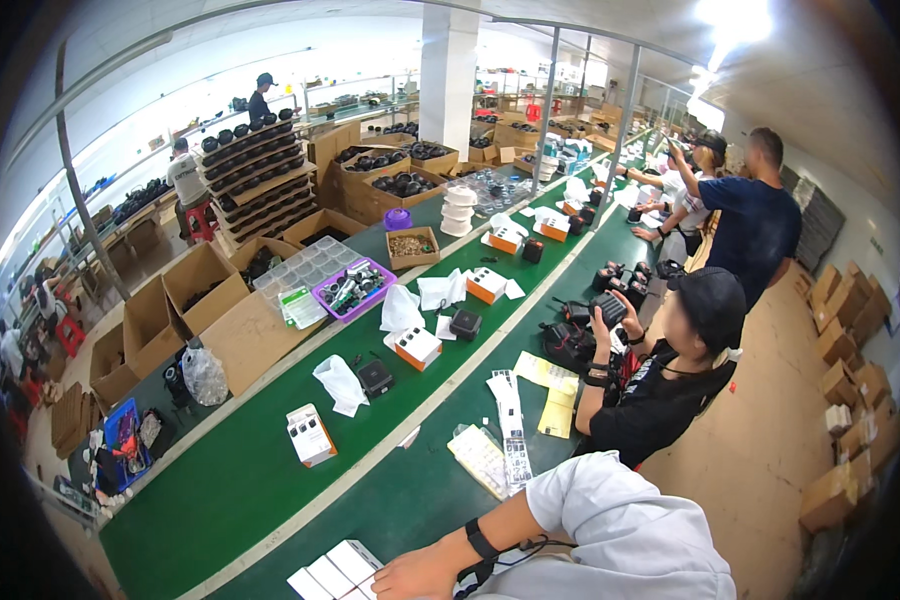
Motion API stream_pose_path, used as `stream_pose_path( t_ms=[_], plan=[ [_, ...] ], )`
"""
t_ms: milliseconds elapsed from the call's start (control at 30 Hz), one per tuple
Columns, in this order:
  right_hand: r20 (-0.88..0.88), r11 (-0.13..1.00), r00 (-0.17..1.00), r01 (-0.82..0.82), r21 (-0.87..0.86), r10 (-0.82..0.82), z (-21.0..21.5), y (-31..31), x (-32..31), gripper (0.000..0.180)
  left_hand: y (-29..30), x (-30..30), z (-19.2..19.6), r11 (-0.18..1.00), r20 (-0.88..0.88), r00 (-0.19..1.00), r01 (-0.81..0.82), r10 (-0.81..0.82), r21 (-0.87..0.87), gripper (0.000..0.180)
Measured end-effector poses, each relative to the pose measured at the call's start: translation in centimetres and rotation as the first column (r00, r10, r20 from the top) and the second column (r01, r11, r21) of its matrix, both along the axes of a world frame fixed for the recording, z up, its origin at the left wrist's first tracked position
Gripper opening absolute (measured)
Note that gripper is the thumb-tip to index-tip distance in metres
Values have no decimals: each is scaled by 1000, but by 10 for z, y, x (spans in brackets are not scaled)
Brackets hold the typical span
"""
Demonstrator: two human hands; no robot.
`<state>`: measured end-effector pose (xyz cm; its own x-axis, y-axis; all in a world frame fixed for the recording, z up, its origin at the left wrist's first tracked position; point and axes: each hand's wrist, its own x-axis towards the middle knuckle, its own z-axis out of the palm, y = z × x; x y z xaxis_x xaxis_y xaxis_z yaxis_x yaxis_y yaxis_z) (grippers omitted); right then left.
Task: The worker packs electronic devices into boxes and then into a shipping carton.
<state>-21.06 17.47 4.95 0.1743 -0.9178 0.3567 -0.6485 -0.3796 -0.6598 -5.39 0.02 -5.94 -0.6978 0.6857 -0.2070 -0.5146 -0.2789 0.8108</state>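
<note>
My right hand (420, 574) reaches in at the lower edge, in a light grey sleeve with a black wristband. It touches the right end of a row of small white boxes (332, 574) on the green bench. Its fingers bend down at the boxes and are mostly cut off by the picture's edge, so their grip does not show. Black cords (532, 546) lie beside the wrist. My left hand is out of the picture. Ahead of my arm lie a printed sheet (478, 460), a strip of printed labels (511, 425) and yellow papers (558, 408).
A green conveyor (240, 500) runs away to the upper right, carrying white-and-orange boxes (311, 436), black square devices (375, 378) and white bags (342, 386). To my right, a co-worker (650, 390) holds a black device (608, 308). Beyond the belt are a purple tray (353, 289) and cartons (205, 284).
</note>
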Motion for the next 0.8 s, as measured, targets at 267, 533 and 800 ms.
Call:
stream_pose_path(
  t_ms=[267,533,800],
  plan=[
    [7,970,992,119,213,-123,23,16,-13,49,8,-13,15,1000,12,1000,15,-15,12,105],
    [589,830,808,-341,442,18,-31,55,-16,45,-11,42,51,941,57,942,-327,332,-83,107],
    [566,728,540,134,673,-623,-87,33,23,46,-15,-16,143,115,-671,724,-661,-162,-741,89]
  ],
)
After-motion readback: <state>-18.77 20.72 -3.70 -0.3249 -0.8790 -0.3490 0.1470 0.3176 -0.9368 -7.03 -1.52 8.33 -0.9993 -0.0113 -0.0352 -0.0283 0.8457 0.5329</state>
